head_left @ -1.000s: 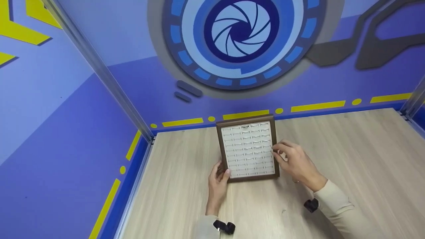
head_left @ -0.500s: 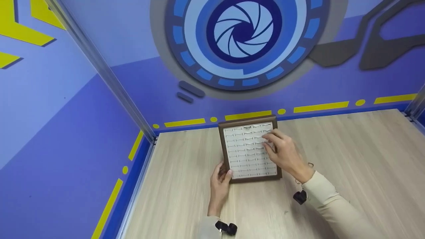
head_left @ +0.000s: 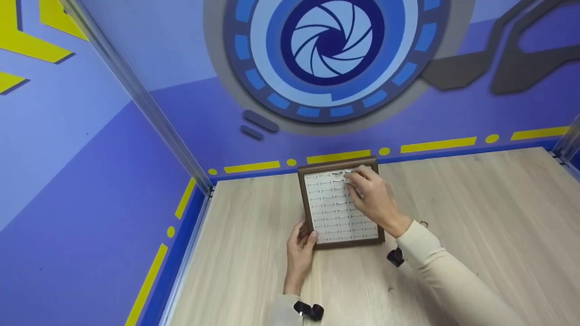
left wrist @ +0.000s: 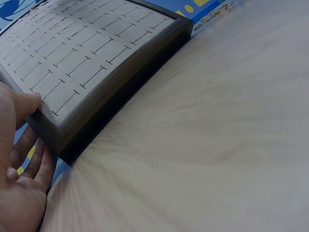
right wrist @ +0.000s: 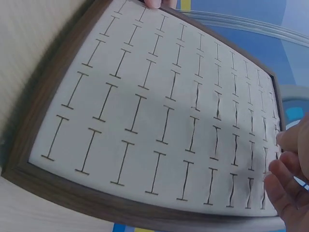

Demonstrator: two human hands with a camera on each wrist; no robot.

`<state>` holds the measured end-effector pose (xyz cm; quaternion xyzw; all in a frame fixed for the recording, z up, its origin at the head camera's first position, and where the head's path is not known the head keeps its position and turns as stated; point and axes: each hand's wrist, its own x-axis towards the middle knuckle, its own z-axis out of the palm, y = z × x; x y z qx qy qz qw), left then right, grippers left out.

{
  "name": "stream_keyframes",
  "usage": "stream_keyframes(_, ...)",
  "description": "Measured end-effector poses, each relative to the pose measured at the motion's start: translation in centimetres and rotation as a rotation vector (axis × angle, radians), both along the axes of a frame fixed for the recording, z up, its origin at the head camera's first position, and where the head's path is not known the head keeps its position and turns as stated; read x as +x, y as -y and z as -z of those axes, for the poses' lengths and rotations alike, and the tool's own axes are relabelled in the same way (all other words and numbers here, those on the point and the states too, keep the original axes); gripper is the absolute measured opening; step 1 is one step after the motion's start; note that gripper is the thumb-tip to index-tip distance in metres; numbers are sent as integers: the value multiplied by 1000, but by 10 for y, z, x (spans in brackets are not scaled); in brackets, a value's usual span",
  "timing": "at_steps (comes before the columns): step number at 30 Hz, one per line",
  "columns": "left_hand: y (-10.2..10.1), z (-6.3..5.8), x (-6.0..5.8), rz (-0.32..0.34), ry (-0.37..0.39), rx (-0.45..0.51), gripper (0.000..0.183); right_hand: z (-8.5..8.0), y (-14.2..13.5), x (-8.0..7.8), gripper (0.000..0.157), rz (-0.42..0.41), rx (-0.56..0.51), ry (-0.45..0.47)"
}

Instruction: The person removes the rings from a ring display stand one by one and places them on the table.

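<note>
A ring display board (head_left: 324, 226), with a brown wooden frame and a white slotted pad, stands tilted up on the table. My left hand (head_left: 300, 260) grips its lower left corner, thumb on the front and fingers behind, as the left wrist view also shows. At the upper right of the pad, my right hand (head_left: 374, 197) has thumb and forefinger bent together in a pinch. A small ring seems to be between these fingertips, mostly hidden. One ring (head_left: 337, 174) sits in a top-row slot beside them. In the right wrist view, fingers (right wrist: 289, 140) touch the pad's far end.
Another ring (head_left: 424, 223) lies on the wooden table (head_left: 489, 203) behind the right wrist. A small dark speck (head_left: 390, 289) is near the front. The blue printed back wall (head_left: 253, 154) rises close behind the board, and a side wall (head_left: 90, 203) stands left.
My right hand has moved from the board's right edge up and left across the pad to the top rows. The left hand keeps its grip, and the board stays in place.
</note>
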<state>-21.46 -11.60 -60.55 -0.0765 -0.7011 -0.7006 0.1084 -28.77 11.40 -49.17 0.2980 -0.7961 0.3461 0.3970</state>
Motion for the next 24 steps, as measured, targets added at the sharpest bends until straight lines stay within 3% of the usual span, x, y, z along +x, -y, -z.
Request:
stream_keyframes(7,-3,2,1,8,-17,22,49,-2,10,-9,20,-23,-22,-30)
stream_keyframes(13,-5,3,0,17,-46,15,48,-3,13,-12,16,50,10,-25)
stream_keyframes(24,1,1,0,15,-48,-14,47,-8,19,-15,6,97,56,12)
